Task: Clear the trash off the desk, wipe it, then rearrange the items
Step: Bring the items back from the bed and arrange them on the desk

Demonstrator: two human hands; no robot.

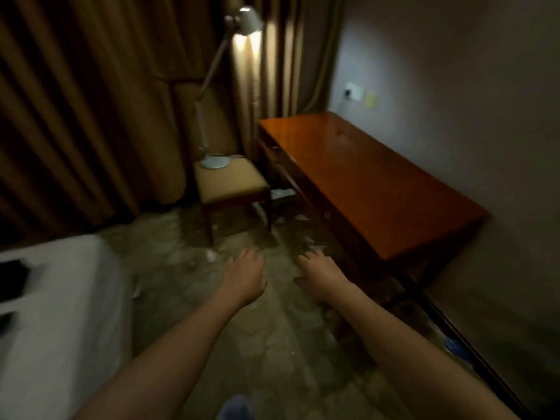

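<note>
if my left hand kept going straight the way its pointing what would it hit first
Probably the stool carrying the lamp. The left hand points toward its front legs, over bare floor; depth is hard to judge.

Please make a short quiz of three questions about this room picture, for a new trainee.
1. True or false: the desk lamp stands on the desk.
2. Which hand is nearer the desk?
A. left hand
B. right hand
3. Fill in: both hands hold ____.

Key:
1. False; its base is on the stool beside the desk.
2. B.
3. Nothing; fingers are relaxed, no grip.
</note>
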